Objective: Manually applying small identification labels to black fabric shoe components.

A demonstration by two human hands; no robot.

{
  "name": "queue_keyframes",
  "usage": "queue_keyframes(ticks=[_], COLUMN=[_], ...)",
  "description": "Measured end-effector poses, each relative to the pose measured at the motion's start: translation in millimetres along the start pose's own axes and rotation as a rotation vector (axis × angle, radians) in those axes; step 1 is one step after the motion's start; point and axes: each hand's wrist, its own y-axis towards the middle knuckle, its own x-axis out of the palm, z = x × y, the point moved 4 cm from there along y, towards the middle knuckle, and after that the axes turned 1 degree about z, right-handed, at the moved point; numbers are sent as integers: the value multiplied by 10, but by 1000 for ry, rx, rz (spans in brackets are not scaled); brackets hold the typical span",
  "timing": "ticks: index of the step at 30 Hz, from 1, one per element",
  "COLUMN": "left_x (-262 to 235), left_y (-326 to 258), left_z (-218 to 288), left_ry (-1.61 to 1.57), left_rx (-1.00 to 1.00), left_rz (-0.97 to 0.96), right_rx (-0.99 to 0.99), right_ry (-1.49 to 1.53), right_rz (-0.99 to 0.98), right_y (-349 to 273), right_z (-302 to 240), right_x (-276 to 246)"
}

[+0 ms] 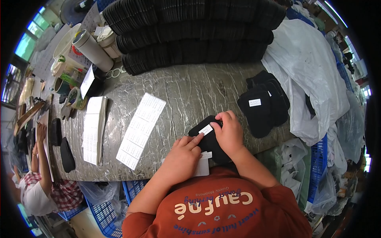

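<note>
A black rounded fabric pad [216, 144] lies at the table's near edge in front of me, with a small white label [206, 129] on its upper part. My right hand [229, 133] pinches the pad's far right edge beside the label, thumb on top. My left hand [184, 152] rests over the pad's left side; its index finger stretches out onto the label's lower end, and the other fingers are partly bent. White label paper [203, 163] shows beside the left hand, partly hidden by it.
At right lie stacked black pads [256, 111], the top one labelled, beside white plastic sheeting [305, 67]. Left are a label sheet [141, 131] and a paper stack [94, 131]. Rows of black pads [194, 39] stand behind, near a tumbler [93, 50]. Another person [43, 178] sits far left.
</note>
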Motion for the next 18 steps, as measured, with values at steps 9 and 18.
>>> queue_keyframes(ticks=[9,18], left_x=[7,53], left_y=[-101,-61], left_z=[-46,-79], left_ry=[-133,-134], left_rx=[-15,-25], left_rz=[-62,34], right_rx=[123,15], right_ry=[215,39], right_rz=[42,385], right_y=[-55,364], right_z=[141,541], right_x=[-7,-1066])
